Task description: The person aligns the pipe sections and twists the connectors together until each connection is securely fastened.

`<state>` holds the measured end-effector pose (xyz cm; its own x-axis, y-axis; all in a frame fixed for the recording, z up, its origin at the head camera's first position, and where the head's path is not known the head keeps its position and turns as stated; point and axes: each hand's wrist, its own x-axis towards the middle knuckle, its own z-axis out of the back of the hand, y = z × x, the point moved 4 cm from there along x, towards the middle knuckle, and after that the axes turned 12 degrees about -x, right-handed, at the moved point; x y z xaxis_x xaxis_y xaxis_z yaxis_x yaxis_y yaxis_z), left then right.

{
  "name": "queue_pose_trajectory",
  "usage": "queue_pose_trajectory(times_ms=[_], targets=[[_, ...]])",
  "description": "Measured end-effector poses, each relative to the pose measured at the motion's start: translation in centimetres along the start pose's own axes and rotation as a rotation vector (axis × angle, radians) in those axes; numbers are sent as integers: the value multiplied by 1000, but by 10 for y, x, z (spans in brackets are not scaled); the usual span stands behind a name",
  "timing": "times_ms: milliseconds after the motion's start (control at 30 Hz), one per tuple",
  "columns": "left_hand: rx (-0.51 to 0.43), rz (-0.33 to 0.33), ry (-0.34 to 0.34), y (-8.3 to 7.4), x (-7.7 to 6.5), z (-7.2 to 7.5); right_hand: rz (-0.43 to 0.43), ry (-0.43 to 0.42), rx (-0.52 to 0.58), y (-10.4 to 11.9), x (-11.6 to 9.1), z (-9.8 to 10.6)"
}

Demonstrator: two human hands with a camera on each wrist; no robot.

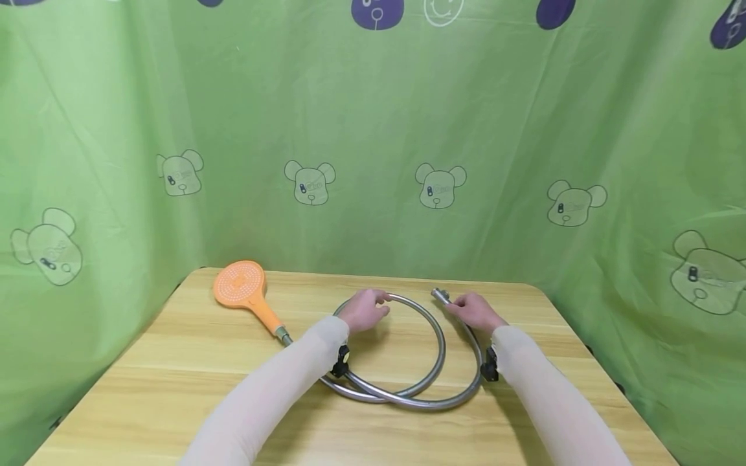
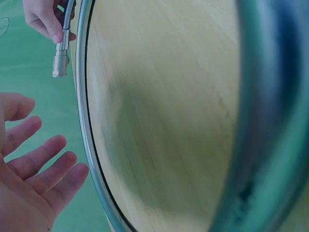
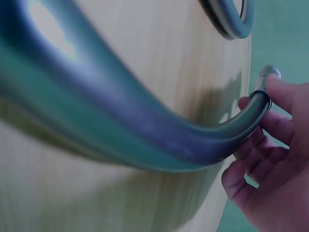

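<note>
An orange shower head (image 1: 237,285) lies face up at the table's back left, joined to a coiled silver metal hose (image 1: 441,346). My right hand (image 1: 478,312) pinches the hose's free end just behind its metal connector (image 1: 440,295), between thumb and fingers in the right wrist view. My left hand (image 1: 362,310) hovers by the back of the hose loop. In the left wrist view its fingers (image 2: 41,157) are spread and relaxed, holding nothing. Part of the hose near the shower head is hidden behind the left forearm.
The wooden table (image 1: 175,369) carries the hose and shower head. A green curtain (image 1: 373,239) printed with bear faces surrounds the table's back and sides. Black wrist cameras (image 1: 491,364) sit on both wrists, close to the hose.
</note>
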<state>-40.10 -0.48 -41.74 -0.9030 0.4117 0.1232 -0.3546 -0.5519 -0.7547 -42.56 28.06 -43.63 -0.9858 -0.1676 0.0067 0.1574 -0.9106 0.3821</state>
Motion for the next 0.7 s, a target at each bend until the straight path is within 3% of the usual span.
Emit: queue_pose_trajectory(times_ms=[200,400,700], targets=[[21,20,-5,5,-3,1,-74,5,-92,-4,-2,-3],[27,22,-10,7,-4,1,-88,-14,-251,6,-4,1],[28,44,-1,7,-3,-1,-130,-21,-312,8,-4,2]])
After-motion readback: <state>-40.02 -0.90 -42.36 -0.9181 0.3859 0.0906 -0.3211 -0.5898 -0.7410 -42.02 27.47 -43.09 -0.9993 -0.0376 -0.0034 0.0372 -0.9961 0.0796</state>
